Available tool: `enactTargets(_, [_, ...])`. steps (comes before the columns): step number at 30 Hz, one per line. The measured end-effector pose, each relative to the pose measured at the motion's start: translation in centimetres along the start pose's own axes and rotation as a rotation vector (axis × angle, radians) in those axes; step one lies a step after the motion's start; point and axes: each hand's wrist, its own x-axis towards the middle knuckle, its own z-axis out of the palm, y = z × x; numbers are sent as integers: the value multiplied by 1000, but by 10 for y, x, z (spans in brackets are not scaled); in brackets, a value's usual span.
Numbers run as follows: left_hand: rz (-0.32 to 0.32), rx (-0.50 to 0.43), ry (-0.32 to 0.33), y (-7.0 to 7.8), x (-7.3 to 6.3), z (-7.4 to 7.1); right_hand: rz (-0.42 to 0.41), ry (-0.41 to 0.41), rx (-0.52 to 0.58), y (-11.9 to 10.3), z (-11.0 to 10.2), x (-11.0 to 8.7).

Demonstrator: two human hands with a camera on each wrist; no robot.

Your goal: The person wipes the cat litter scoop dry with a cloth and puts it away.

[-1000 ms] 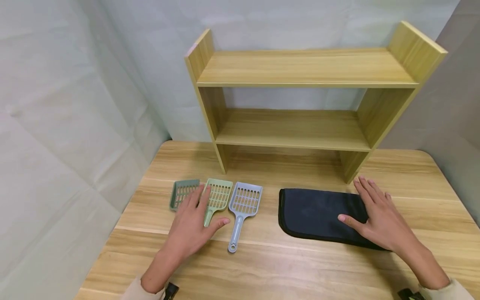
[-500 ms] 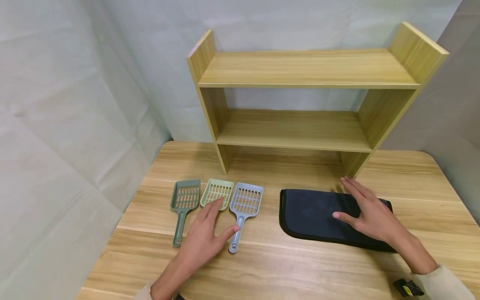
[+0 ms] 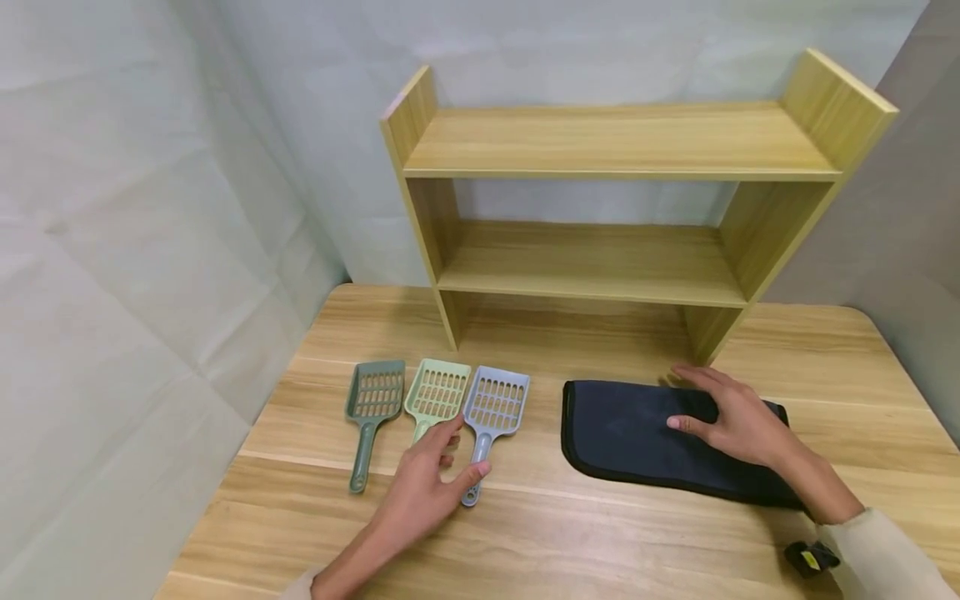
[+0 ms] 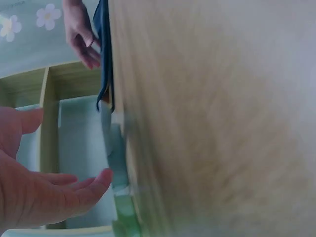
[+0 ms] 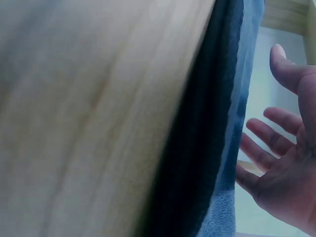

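Note:
Three slotted litter scoops lie side by side on the wooden table: a dark green scoop (image 3: 362,460), a light green scoop (image 3: 437,390) and a lilac-blue scoop (image 3: 497,403). My left hand (image 3: 423,485) is over the handles of the light green and lilac-blue ones, thumb apart from the fingers and nothing between them. In the left wrist view, a clear gap shows between that thumb and the fingers. To the right lies a flat navy cloth item (image 3: 622,429) with black edging, perhaps folded. My right hand (image 3: 738,423) is above its right part, fingers spread and holding nothing.
A two-tier wooden shelf (image 3: 592,282) stands at the back of the table (image 3: 555,542), its right upright just beyond my right hand. Pale fabric (image 3: 135,250) hangs at the left and behind.
My left hand has moved right and nearer, off the dark green scoop and towards the lilac-blue handle. The right hand has shifted slightly left over the navy cloth item. The scoops have stayed put.

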Motion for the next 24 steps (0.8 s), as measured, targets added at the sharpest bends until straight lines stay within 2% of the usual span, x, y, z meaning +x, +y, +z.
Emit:
enactTargets(6, [-37,-106,7,-2,-2,9,-33,-17,9,8,2,7])
enactTargets(11, [-73,-154,3,-6,-1,14,-55,-32,1,13,5,14])
enactTargets(17, [-95,-177,-24,-8,1,16,-48,-60,-15,10,3,18])
enactTargets(24, [-110,-152,-56,-6,2,16,-48,-58,-37,7,1,21])
